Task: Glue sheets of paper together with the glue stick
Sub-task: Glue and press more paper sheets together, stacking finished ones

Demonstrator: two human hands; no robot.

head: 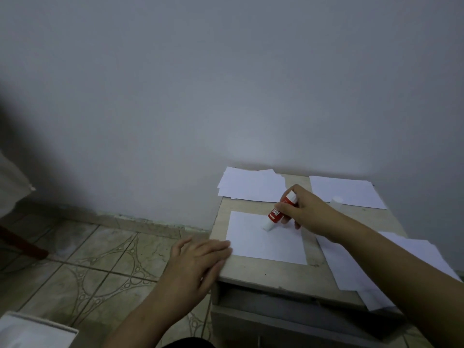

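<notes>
Gluing step in hand: right hand (300,212) grips the red glue stick (280,211) tilted, white tip down on the far part of the single sheet (266,243) lying mid-desk (261,275). Left hand (198,259), fingers flat and spread, pins the sheet's near-left corner. Next move likely calls for covering the sheet, then laying one from the far-left stack (251,184) squarely on top.

The right hand (305,212) reaches in from the lower right on a long bare forearm, its fingers (288,208) curled round the glue stick (278,210), which tilts with its white tip down on a sheet of paper (266,243). The left hand (198,259) lies flat, palm down, fingers straight and close together, their tips on the near left corner of that sheet at the edge of the surface (263,275).
</notes>
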